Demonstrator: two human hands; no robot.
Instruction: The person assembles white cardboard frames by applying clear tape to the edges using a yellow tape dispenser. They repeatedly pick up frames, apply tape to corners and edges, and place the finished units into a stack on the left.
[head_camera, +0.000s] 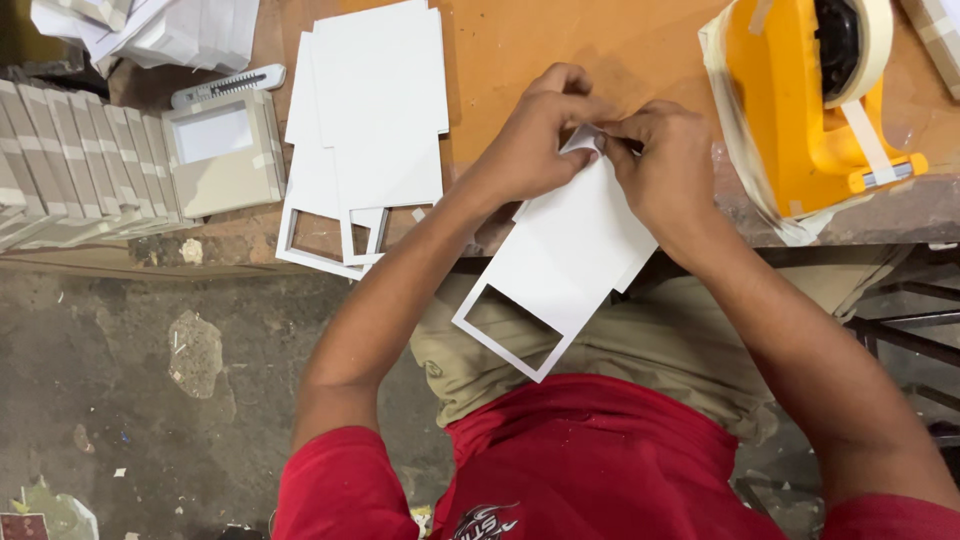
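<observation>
We are looking at a small craft workshop where paper boxes are being put together by hand. We are seeing a worn, stained orange tabletop (560, 50) with a chipped edge, standing over a rough concrete floor (150, 380) littered with scraps. A big yellow tape dispenser (800, 110) is sitting on the tabletop at the right. A stack of flat white card blanks (370, 120) with cut-out windows is lying in the middle, and a row of finished grey boxes (80, 160) is piling up at the left, beside a utility knife (228, 85). More white card (150, 30) is heaped at the far corner.
</observation>
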